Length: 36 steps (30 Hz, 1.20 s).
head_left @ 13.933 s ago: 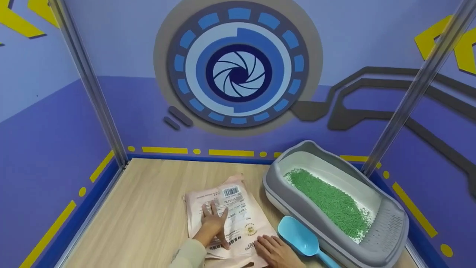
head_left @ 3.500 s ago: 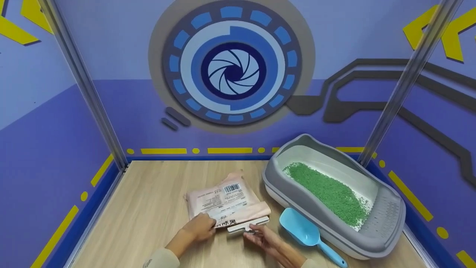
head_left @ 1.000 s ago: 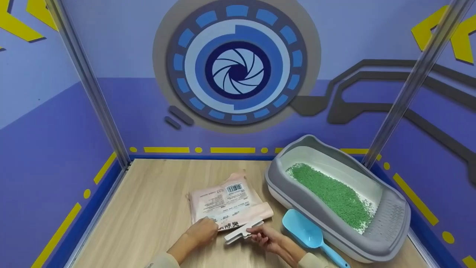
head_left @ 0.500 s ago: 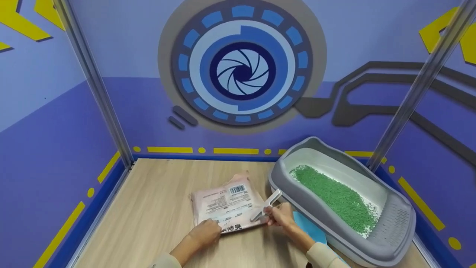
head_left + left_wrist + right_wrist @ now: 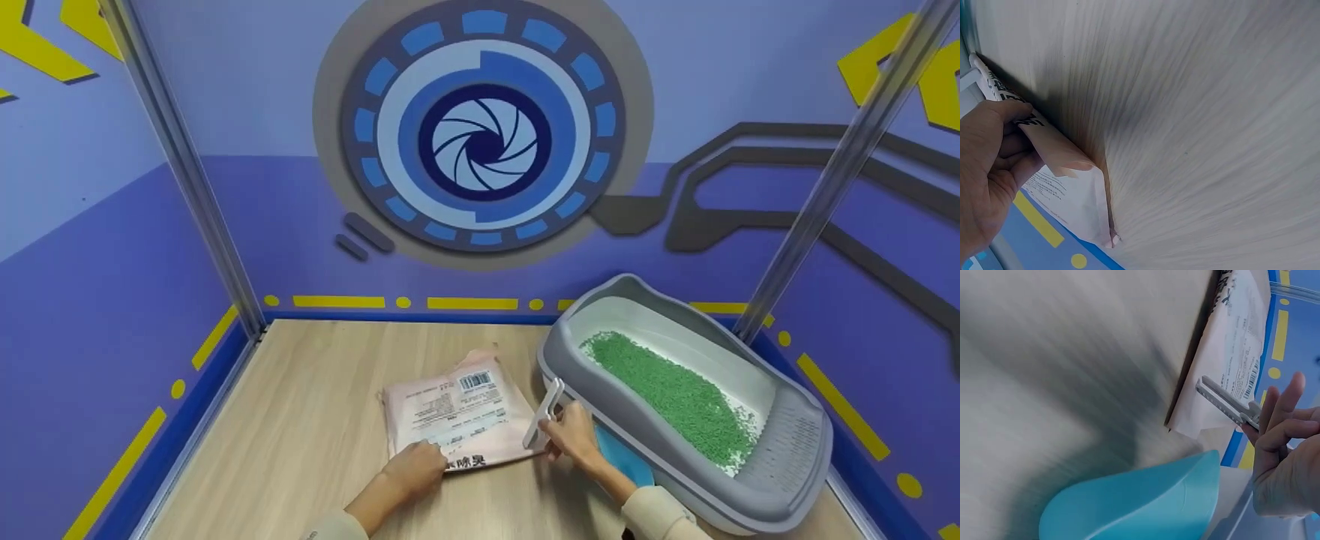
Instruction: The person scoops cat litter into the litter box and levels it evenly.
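A pink printed bag (image 5: 431, 409) lies on the table, its near edge folded over towards its printed face. My left hand (image 5: 415, 469) pinches this fold at its left part; in the left wrist view the thumb lies over the rolled edge (image 5: 1053, 143) and the fingers tuck in behind it. My right hand (image 5: 576, 437) holds a long white bag clip (image 5: 546, 412) by its middle, at the bag's right end. Ridges show along the inside of the clip (image 5: 1221, 400) in the right wrist view, where its tip overlaps the bag's corner.
A grey litter box (image 5: 780, 480) with green pellets (image 5: 667, 397) stands at the right. Between it and my right forearm lies a light blue scoop (image 5: 626, 457), partly hidden. Patterned walls (image 5: 270, 225) rise behind and at both sides of the wooden table (image 5: 300, 405).
Earlier both hands lay on the flat bag; its near edge has since been folded. My right hand has turned the bag clip and carried it right to the bag's end. My left hand stays on the fold.
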Available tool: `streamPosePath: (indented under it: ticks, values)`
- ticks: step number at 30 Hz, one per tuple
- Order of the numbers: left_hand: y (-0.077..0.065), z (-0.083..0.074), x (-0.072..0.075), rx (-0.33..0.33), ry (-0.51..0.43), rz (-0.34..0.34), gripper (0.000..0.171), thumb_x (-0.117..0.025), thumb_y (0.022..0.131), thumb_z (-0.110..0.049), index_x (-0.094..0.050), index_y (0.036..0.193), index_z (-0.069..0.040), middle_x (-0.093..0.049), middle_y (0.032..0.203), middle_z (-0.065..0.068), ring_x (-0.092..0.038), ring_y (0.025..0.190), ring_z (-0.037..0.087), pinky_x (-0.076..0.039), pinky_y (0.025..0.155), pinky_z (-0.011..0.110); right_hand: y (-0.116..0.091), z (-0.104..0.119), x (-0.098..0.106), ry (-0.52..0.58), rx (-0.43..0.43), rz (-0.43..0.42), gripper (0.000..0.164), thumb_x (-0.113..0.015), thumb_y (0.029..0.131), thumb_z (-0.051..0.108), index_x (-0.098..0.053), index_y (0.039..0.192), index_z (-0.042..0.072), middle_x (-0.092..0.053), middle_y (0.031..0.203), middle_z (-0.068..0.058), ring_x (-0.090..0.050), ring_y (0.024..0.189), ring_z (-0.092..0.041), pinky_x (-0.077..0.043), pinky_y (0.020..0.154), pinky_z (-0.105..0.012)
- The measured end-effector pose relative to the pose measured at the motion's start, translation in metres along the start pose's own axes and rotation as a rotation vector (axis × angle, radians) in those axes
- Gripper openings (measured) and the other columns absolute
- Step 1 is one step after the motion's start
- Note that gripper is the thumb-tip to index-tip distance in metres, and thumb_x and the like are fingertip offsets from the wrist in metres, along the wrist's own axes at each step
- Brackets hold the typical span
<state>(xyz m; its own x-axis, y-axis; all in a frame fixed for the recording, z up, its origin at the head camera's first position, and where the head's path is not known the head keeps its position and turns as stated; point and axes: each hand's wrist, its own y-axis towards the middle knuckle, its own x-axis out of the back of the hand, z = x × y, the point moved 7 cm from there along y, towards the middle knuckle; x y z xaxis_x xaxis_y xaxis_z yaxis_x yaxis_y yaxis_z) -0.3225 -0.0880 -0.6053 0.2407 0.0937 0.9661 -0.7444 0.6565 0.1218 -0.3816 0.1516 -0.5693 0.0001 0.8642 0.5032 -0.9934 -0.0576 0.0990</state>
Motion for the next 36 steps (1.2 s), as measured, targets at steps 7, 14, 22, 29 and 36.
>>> streamPosePath:
  ticks: [7,14,22,29,36]
  values:
    - [-0.001,0.001,0.001,-0.008,-0.01,-0.017,0.011,-0.073,0.08,-0.017,-0.072,0.074,-0.008,-0.063,0.066,0.004,-0.056,0.058,0.019,-0.049,0.057,0.028,-0.008,-0.006,-0.003,0.177,-0.147,0.085,0.019,-0.066,0.086,0.006,-0.071,0.078,-0.011,-0.063,0.047,-0.006,-0.053,0.035,-0.003,-0.041,0.035,-0.022]
    - [-0.004,0.011,0.004,-0.009,-0.13,-0.06,0.016,-0.072,0.083,-0.013,-0.065,0.069,-0.007,-0.059,0.063,0.004,-0.054,0.057,0.02,-0.048,0.059,0.031,-0.037,-0.02,-0.044,0.74,-0.504,0.443,0.017,-0.055,0.097,0.006,-0.063,0.082,0.008,-0.055,0.059,0.01,-0.042,0.047,0.01,-0.025,0.044,-0.004]
    - [-0.004,0.015,0.002,0.004,-0.233,-0.042,0.017,-0.071,0.084,-0.012,-0.064,0.069,-0.008,-0.062,0.066,0.004,-0.055,0.061,0.02,-0.048,0.065,0.033,-0.064,-0.029,-0.074,0.979,-0.589,0.626,0.028,-0.033,0.105,0.002,-0.053,0.087,0.009,-0.047,0.064,0.014,-0.038,0.048,0.016,-0.023,0.045,-0.001]
    - [-0.005,0.015,0.003,0.023,-0.231,-0.034,0.02,-0.072,0.084,-0.012,-0.063,0.066,-0.008,-0.06,0.063,0.004,-0.051,0.057,0.018,-0.047,0.061,0.032,-0.058,-0.032,-0.085,1.102,-0.573,0.626,0.027,-0.027,0.108,0.004,-0.046,0.089,0.009,-0.041,0.06,0.017,-0.034,0.045,0.016,-0.022,0.045,-0.002]
    - [-0.006,0.009,0.001,-0.006,-0.113,-0.048,0.018,-0.072,0.082,-0.013,-0.065,0.066,-0.009,-0.061,0.063,0.004,-0.054,0.055,0.02,-0.046,0.057,0.031,-0.052,-0.032,-0.091,1.105,-0.564,0.53,0.026,-0.03,0.106,0.003,-0.045,0.086,0.011,-0.04,0.06,0.016,-0.034,0.044,0.015,-0.024,0.045,-0.002]
